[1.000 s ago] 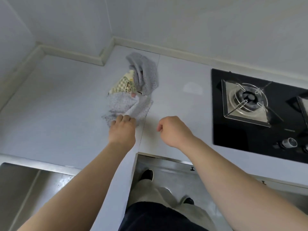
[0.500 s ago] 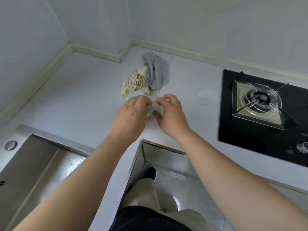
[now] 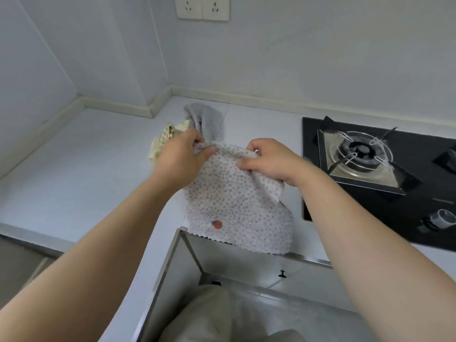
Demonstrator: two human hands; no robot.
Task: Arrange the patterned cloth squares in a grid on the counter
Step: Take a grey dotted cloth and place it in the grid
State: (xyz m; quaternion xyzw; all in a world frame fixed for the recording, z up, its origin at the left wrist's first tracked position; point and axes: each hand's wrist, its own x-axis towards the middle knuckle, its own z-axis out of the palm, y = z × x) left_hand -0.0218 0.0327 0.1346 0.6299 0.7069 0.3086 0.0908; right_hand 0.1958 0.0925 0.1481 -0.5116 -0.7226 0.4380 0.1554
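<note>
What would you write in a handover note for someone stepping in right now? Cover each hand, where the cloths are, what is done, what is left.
Left hand pinches the white dotted cloth at its top edge; right hand pinches the same edge further right.
It hangs spread between them, lower edge near the front of the counter.
Grey dotted cloth and yellow checked cloth lie crumpled together further back.
Done: nothing laid flat yet.
Left: lay all three flat in a grid.

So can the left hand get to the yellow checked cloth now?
Probably not yet. The yellow checked cloth lies just beyond the left hand with nothing between, but that hand and the right hand both grip the dotted cloth; it must let go first.
</note>
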